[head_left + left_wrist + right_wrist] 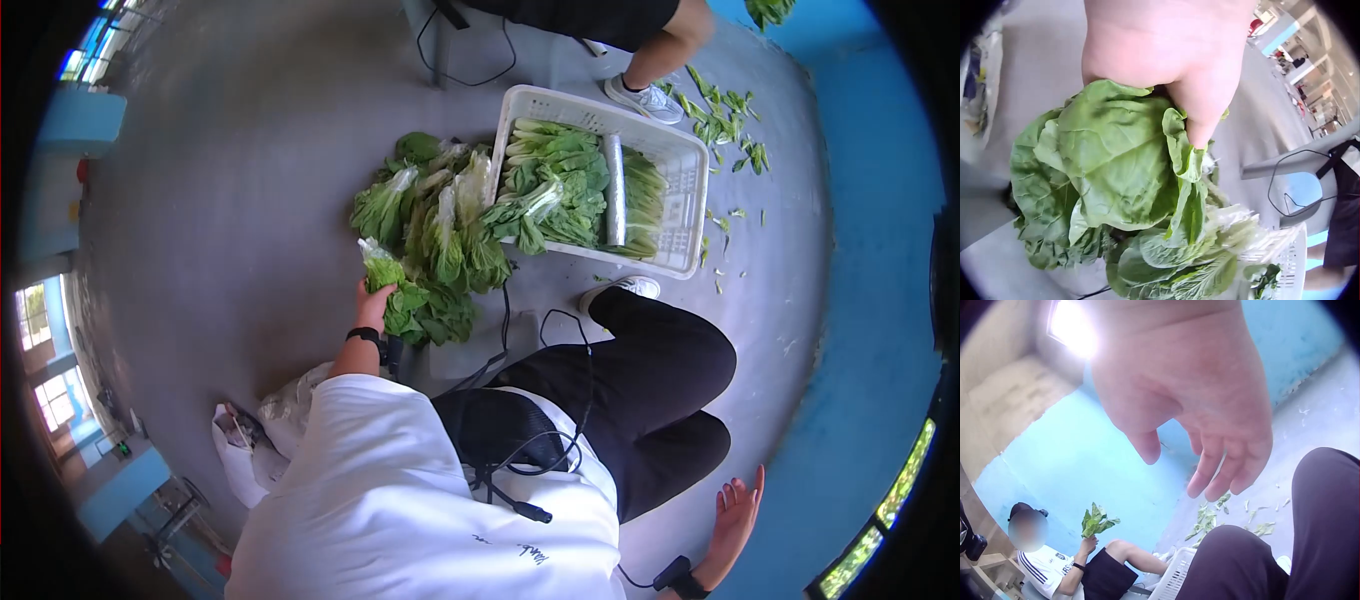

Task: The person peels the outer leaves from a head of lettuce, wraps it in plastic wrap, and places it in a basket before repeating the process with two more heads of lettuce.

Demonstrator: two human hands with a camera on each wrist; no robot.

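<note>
My left hand (372, 303) grips a bunch of leafy greens (1113, 162), thumb on one side of the leaves. In the head view its pale end points away from me, with clear plastic on it. Beside and under this bunch lies a heap of more greens (447, 235), some wrapped in clear plastic. Out to my right, away from the vegetables, my right hand (737, 515) is held in the air. In the right wrist view its fingers (1210, 465) are relaxed, slightly bent, and hold nothing.
A white plastic crate (692, 225) holds more greens and a silvery roll of film (615, 190). Loose leaves (725, 120) lie scattered beyond it. Opposite sits another person (1047, 562) holding a leafy bunch (1097, 522). Bags (245, 450) stand on the left; black cables (505, 320) hang near my legs.
</note>
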